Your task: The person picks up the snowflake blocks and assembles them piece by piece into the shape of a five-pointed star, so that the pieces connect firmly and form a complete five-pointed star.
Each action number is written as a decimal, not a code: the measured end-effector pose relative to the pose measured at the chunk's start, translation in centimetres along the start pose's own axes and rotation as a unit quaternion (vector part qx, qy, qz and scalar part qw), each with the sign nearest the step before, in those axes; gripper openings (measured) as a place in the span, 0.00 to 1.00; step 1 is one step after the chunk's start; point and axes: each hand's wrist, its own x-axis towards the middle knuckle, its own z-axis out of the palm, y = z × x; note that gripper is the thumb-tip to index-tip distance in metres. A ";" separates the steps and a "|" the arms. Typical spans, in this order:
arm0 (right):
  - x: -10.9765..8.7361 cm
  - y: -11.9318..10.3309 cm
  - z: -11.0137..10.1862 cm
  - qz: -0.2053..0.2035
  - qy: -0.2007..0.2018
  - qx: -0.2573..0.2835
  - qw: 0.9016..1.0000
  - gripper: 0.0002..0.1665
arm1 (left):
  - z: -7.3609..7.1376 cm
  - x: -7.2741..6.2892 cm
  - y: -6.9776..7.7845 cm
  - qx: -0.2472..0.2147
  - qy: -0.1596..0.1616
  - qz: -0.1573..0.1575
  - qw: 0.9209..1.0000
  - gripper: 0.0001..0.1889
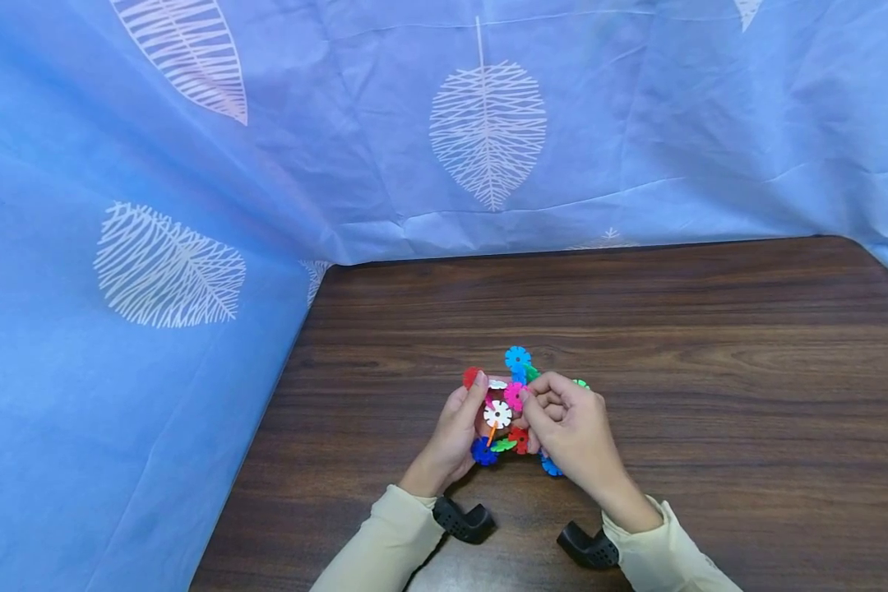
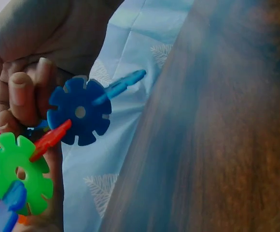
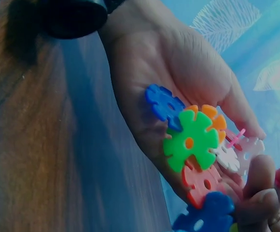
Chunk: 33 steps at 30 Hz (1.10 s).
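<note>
Between the hands is a joined cluster of notched, flower-shaped plastic discs in several colours, with a white disc (image 1: 505,409) near its middle. My left hand (image 1: 450,432) holds the cluster from the left, thumb beside a red disc (image 1: 470,376); in the right wrist view its palm lies under a green disc (image 3: 200,140) and a blue disc (image 3: 161,99). Thumb and forefinger of my right hand (image 1: 579,427) pinch at a pink disc (image 1: 514,397). Its other fingers curl inward near a dark blue disc (image 2: 65,113). The right hand partly hides the cluster.
A dark wood-grain table (image 1: 673,329) lies beneath both hands. Blue cloth (image 1: 385,123) with white leaf prints hangs behind it and along its left side. A black wrist-worn device (image 1: 462,522) sits at the left wrist, another (image 1: 588,547) at the right.
</note>
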 end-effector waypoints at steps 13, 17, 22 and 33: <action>0.0 0.0 0.1 0.012 -0.006 0.011 1.000 0.10 | -0.1 0.0 -0.3 0.014 -0.008 0.044 0.999 0.22; 0.0 0.0 0.1 0.022 -0.009 0.008 1.000 0.11 | -0.1 0.0 -0.3 0.026 -0.026 0.050 0.998 0.31; 0.1 -0.1 0.1 0.038 -0.008 0.003 0.999 0.11 | 0.0 0.1 -0.2 0.042 -0.027 0.054 0.997 0.32; 0.1 -0.7 0.3 0.062 0.016 -0.013 0.998 0.10 | 0.3 -0.1 -0.5 0.040 -0.005 0.052 0.998 0.33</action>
